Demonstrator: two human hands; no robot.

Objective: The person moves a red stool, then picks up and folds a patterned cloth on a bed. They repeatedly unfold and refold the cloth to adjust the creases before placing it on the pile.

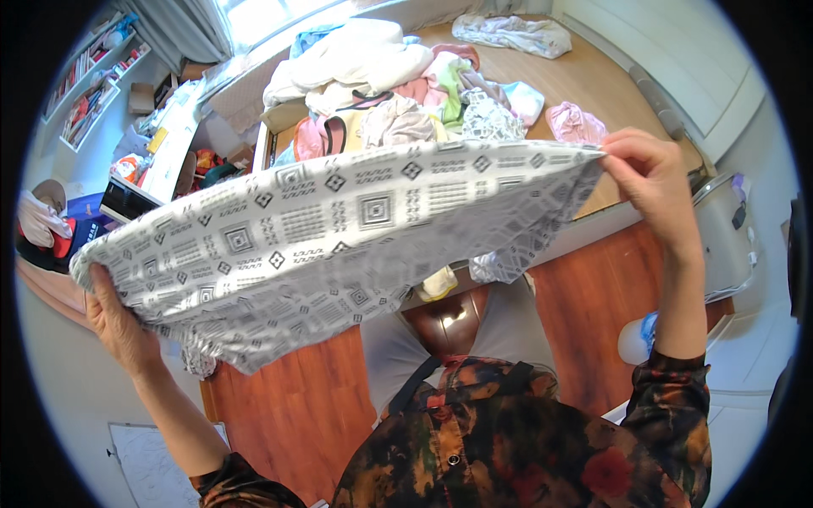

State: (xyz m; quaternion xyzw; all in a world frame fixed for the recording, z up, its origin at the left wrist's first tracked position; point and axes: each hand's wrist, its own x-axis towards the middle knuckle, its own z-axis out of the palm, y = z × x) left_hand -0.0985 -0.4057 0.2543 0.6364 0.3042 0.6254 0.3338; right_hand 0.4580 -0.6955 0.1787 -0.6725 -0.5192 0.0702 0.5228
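Note:
A white cloth with a grey and black geometric print (375,213) is stretched between my two hands, in front of my body. My left hand (124,327) grips its bunched left end, with the thumb on top. At the other end, my right hand (648,181) pinches a corner between thumb and fingers. The cloth's upper edge is drawn nearly taut, while its lower part hangs in folds above my lap. What kind of cloth article it is, I cannot tell. Behind it, a heap of clothes and bedding (394,117) is partly hidden.
The heap lies on a wooden platform (610,82). A crumpled pink cloth (575,122) and a white bundle (511,35) rest there too. A cluttered white desk (162,171) stands at left, below bookshelves (92,82). A pale plastic tub (730,247) is at right, above the wood floor (591,311).

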